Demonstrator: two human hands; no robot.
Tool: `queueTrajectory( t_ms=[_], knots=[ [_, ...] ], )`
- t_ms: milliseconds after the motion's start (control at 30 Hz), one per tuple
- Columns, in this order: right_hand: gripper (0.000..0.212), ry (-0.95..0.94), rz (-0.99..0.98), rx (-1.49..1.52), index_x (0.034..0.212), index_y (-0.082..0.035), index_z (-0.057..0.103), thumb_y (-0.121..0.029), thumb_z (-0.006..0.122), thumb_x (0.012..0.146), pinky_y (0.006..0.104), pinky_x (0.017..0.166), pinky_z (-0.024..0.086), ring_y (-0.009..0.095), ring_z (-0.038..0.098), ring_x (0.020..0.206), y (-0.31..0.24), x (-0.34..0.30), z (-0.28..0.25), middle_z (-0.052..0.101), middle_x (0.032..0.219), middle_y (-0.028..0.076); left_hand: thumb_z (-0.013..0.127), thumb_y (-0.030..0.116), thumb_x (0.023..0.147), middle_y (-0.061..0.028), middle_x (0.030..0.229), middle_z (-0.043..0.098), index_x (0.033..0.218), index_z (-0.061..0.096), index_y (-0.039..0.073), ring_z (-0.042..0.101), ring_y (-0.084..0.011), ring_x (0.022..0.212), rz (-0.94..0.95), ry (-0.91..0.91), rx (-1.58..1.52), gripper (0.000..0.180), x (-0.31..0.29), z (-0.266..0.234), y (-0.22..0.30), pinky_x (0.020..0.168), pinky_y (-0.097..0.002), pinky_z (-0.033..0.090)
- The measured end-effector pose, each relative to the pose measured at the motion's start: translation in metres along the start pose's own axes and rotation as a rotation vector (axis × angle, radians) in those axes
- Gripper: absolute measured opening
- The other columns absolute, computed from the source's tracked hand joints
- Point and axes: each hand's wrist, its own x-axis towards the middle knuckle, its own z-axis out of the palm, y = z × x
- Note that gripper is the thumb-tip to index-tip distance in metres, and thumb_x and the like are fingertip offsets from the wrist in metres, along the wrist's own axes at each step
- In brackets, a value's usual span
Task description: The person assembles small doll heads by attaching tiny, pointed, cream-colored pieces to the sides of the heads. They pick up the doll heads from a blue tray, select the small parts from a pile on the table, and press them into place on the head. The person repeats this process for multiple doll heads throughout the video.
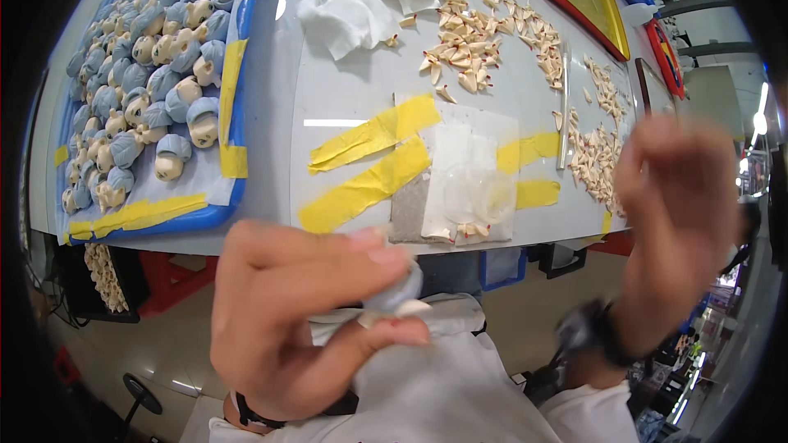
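Note:
My left hand (308,312), in front of the table edge, pinches a small doll head (402,289) with a light blue top and a cream lower part. The fingers cover much of it. My right hand (681,189) is raised at the right, near a pile of small cream pointed pieces (595,160); motion smears its fingers, so its grip cannot be made out. Between the hands, a white sheet on a grey board (410,205) carries a round translucent dish (480,193). Two or three of the pointed pieces (472,231) lie at the board's near edge.
At the left, a blue tray (234,197) holds many blue-and-cream doll heads (170,156). Yellow tape (369,189) fixes the board. Behind lie a crumpled white cloth (349,12), more red-tipped pointed pieces (468,41) and a yellow tray with red rim (579,0). A clear strip (565,107) divides the piles.

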Motion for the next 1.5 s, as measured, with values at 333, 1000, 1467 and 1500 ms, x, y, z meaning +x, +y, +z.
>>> queueTrajectory(
  t_ms=[333,1000,1467,1500],
  knots=[
    [0.014,-0.432,-0.162,-0.345,0.081,-0.001,0.055,0.000,0.063,0.069,0.0250,0.058,0.038,0.014,0.048,0.064,0.069,0.084,0.019,0.056,0.073,0.005,0.079,0.007,0.055,-0.0107,0.089,0.060,0.091,0.066,0.004,0.057,-0.0163,0.077,-0.078,0.038,-0.128,0.038,0.011,0.006,0.007,0.061,-0.0234,0.048],
    [0.008,0.025,0.147,0.244,0.084,0.006,0.055,0.010,0.053,0.078,0.0211,0.064,0.042,0.011,0.053,0.072,0.016,-0.007,-0.018,0.057,0.081,0.008,0.076,0.006,0.065,-0.0145,0.098,0.047,0.095,0.053,-0.002,0.058,-0.0216,0.080,-0.351,0.161,-0.633,0.039,-0.005,0.008,0.004,0.063,-0.0254,0.050],
    [0.016,0.014,-0.204,-0.364,0.069,-0.001,0.059,0.011,0.065,0.059,0.0257,0.061,0.040,0.018,0.051,0.069,0.005,-0.014,0.024,0.054,0.074,0.008,0.079,0.013,0.063,-0.0153,0.099,0.048,0.093,0.053,0.001,0.056,-0.0236,0.084,0.088,-0.183,-0.317,0.042,0.000,0.000,-0.023,0.073,-0.0316,0.050],
    [0.016,0.006,-0.210,-0.367,0.069,-0.001,0.059,0.011,0.065,0.059,0.0257,0.061,0.040,0.018,0.051,0.069,0.005,-0.014,0.023,0.054,0.074,0.008,0.079,0.012,0.063,-0.0155,0.100,0.047,0.094,0.053,0.001,0.057,-0.0242,0.084,0.127,-0.177,-0.360,0.042,0.001,0.003,-0.028,0.072,-0.0307,0.051]
  ],
)
